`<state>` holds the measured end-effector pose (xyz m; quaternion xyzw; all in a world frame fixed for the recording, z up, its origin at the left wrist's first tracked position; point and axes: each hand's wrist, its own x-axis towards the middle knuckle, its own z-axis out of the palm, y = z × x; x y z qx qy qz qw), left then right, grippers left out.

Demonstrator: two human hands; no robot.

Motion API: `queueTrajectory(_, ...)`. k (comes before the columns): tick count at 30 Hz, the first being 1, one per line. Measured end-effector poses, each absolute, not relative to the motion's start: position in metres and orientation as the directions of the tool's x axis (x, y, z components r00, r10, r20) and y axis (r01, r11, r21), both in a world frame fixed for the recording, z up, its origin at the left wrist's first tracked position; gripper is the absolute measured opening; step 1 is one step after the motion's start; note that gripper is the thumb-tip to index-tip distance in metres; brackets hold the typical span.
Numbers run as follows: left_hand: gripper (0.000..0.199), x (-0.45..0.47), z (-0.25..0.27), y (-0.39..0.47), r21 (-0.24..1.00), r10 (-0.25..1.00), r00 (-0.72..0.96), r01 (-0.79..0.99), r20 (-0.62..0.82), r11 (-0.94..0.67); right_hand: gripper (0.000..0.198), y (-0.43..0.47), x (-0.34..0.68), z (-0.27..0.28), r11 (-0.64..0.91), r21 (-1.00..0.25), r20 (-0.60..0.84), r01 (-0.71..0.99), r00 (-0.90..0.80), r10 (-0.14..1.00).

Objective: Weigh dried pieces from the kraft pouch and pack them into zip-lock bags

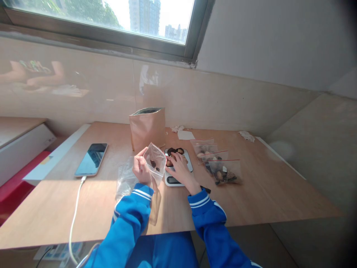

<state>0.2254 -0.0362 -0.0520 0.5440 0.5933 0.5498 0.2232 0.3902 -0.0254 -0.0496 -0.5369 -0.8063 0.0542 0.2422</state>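
My left hand (141, 169) is closed on the edge of a clear zip bag (156, 158), whose mouth gapes upward. A few dark pieces lie inside that bag. Just right of it stands a white kitchen scale (190, 163) with dark dried mushrooms (179, 150) on its top. Over the scale, my right hand (180, 169) has its fingers stretched out and apart, touching the mushrooms; its fingertips are partly hidden. The scale's dark display (173, 180) shows below my right hand, its reading too small to make out.
Several filled zip bags with red seals (225, 174) lie to the right. Behind the scale are a brown paper pouch (147, 128), standing open, and a white paper (185, 135). Clear plastic bags (125, 178) lie left, near a phone (92, 160) on a white cable (76, 208).
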Motion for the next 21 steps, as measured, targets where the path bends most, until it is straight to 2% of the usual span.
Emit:
queueTrajectory(3,0.042,0.226,-0.049,-0.036,0.948,0.801,-0.508,0.196,0.316,-0.250,0.030,-0.026,0.391,-0.054,0.481,-0.334,0.379,0.810,-0.352,0.856)
queueTrajectory(10,0.034,0.227,-0.045,-0.036,0.943,0.784,-0.531,0.100,0.320,-0.317,0.018,-0.020,0.397,-0.047,0.539,-0.350,0.371,0.766,-0.415,0.831)
queueTrajectory(17,0.040,0.228,-0.044,-0.037,0.953,0.814,-0.496,0.140,0.301,-0.267,0.020,-0.017,0.400,-0.051,0.478,-0.517,0.436,0.710,-0.262,0.861)
queueTrajectory(21,0.035,0.230,-0.050,-0.033,0.933,0.793,-0.518,0.033,0.322,-0.358,0.020,-0.017,0.393,-0.029,0.462,-0.633,0.521,0.621,-0.100,0.848)
